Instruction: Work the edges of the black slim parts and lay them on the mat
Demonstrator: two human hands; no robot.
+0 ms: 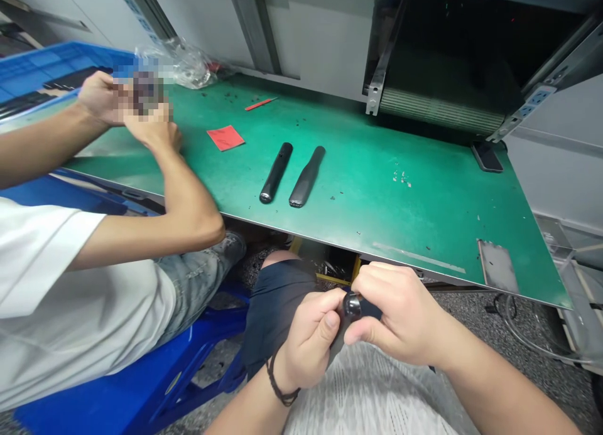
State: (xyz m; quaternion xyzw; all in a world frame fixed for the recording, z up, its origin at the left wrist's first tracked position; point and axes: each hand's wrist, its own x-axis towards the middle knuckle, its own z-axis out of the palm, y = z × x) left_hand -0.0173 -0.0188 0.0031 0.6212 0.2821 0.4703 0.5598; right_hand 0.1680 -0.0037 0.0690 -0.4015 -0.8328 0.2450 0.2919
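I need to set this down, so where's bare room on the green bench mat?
The widest bare patch of the green mat lies between the tapered black handle and the phone, behind the grey metal plate. It's crowded at the left, around the co-worker's hands and the red square.

Workbench, green mat top point(349, 171), front edge just beyond the person's right fingers point(386, 279). On it, beyond and left of those fingers: two black tubular handles, one straight point(276, 172), one tapered point(306, 176), lying side by side, apart; a red square of paper point(225, 137); further back, a thin red strip point(260, 104). Beyond and right of the fingers: a dark phone-like slab point(487, 157). Right of the fingers, near the front edge: a scuffed metal plate point(497, 265). Dark crumbs point(230, 96) lie scattered.
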